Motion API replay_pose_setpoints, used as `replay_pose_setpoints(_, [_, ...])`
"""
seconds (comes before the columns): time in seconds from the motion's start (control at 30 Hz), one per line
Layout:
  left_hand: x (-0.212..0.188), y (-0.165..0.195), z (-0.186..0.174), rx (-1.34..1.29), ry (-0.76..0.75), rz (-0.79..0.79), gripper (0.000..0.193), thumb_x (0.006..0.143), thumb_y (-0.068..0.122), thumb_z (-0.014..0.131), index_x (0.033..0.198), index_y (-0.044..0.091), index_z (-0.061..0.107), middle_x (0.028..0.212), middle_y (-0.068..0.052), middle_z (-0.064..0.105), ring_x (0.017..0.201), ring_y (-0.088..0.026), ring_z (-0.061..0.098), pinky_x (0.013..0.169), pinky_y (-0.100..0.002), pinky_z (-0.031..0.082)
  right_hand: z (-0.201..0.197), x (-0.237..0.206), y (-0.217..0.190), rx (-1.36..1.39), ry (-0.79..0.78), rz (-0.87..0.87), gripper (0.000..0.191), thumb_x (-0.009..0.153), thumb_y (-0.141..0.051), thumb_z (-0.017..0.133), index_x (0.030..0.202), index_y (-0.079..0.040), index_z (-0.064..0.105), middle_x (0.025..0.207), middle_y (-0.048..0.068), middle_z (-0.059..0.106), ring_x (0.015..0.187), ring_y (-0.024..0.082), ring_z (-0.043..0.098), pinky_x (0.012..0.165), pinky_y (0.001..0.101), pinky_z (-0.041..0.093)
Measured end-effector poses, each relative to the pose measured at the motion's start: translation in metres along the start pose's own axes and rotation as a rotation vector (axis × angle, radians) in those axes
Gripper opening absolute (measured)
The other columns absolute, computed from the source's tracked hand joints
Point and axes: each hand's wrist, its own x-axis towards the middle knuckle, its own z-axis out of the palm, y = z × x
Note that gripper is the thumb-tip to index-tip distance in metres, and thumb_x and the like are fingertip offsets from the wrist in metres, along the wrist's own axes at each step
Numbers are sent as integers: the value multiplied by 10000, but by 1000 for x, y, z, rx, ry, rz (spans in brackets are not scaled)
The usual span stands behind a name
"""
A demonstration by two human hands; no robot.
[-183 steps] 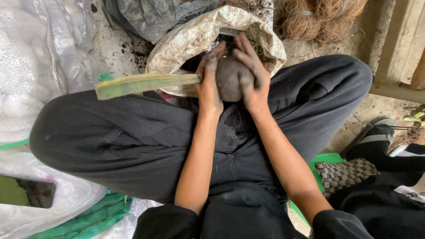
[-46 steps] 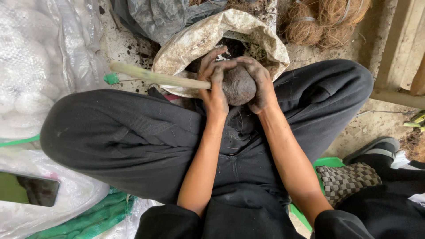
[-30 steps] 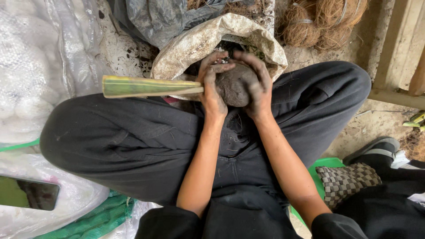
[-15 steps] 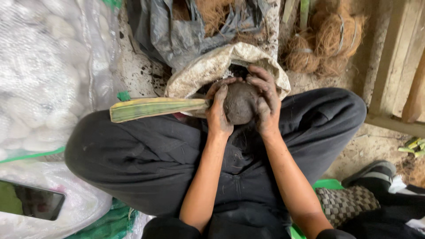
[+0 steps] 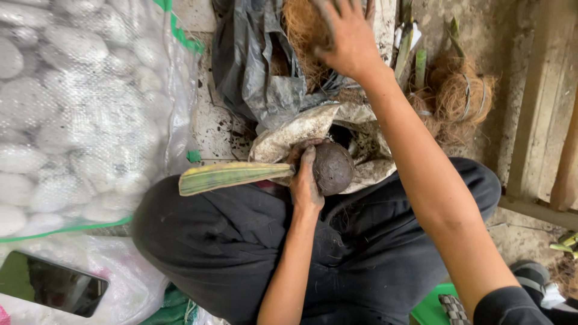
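Dark soil, pressed into a round ball (image 5: 333, 168), sits in our left hand (image 5: 305, 183) over our lap, the fingers wrapped tight around it, and a long green-and-yellow leaf (image 5: 232, 176) sticks out sideways from it toward the left. From the head camera, the only view we have, the ball looks already shaped and firm but bare, with no wrapping on it yet. Our right hand (image 5: 344, 37) is stretched forward with fingers spread wide, holding nothing, just at the brown fibre (image 5: 303, 30) in a grey plastic bag (image 5: 253, 78). Below it lies a dirty white sack (image 5: 289, 135), open, with soil inside. More fibre bundles (image 5: 460, 96) lie to the right. At far left stands a clear woven sack (image 5: 90, 108) with green trim, full of white lumps.
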Motion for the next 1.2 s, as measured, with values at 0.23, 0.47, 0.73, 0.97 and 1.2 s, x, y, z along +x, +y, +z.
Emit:
replay_pose_setpoints(0.23, [4,2,2,12,253,-348,454,820,334,755,1228,147,691,1325,-95,641,1186,-263,676,984,-576,564,15,9,-18,-25,-303,280,739,856,-210,819,1487,-94,452,1240,194,662,1145,366,645,1149,597,334])
replay_pose_setpoints(0.47, [2,3,6,23,269,-302,524,828,326,749,1296,123,629,1311,-143,620,1168,-312,687,960,-611,585,6,-20,-7,252,-395,179,480,914,-174,759,1345,-7,630,1173,209,702,1066,331,710,1080,462,492])
replay_pose_setpoints(0.73, [3,-5,2,-52,275,-275,360,881,271,715,1205,119,673,1199,-70,675,1102,-250,679,931,-490,595,1,-32,-15,-104,-515,232,810,753,-370,893,1442,-138,536,1644,264,276,1510,481,254,1173,699,106])
replay_pose_setpoints(0.97, [-1,1,6,-61,99,-64,262,919,207,701,1141,79,648,1139,-117,696,1052,-245,676,903,-427,598,43,-38,-12,148,-235,250,674,832,-257,819,1426,-82,553,1428,164,586,1301,363,550,1210,683,175])
replay_pose_setpoints(1.2, [2,1,5,26,284,-246,456,815,264,700,1245,214,558,1169,-73,651,1095,-243,689,895,-521,620,30,-52,3,191,292,71,325,805,-78,807,1112,-52,700,1384,212,600,1315,364,535,1157,539,316])
